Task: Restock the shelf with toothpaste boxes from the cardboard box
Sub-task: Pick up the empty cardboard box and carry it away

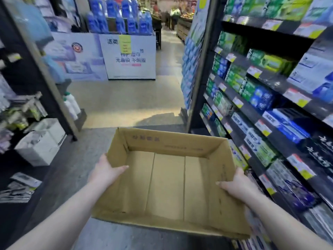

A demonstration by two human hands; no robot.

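I hold an open cardboard box (pixel 167 186) out in front of me above the aisle floor. Its inside shows only bare cardboard. My left hand (pixel 106 170) grips the left wall, thumb hooked over the rim into the box. My right hand (pixel 236 184) grips the right wall the same way, thumb inside. On my right, the black shelf (pixel 281 141) carries rows of toothpaste boxes (pixel 259 98) in green, blue and white, with price tags along each edge.
A dark rack (pixel 27 109) of hanging goods stands on the left, with white packages at its foot. Ahead, a white promotional stand (pixel 129 56) with blue bottles blocks the aisle's end. People stand far back. Open floor (pixel 126 101) lies between.
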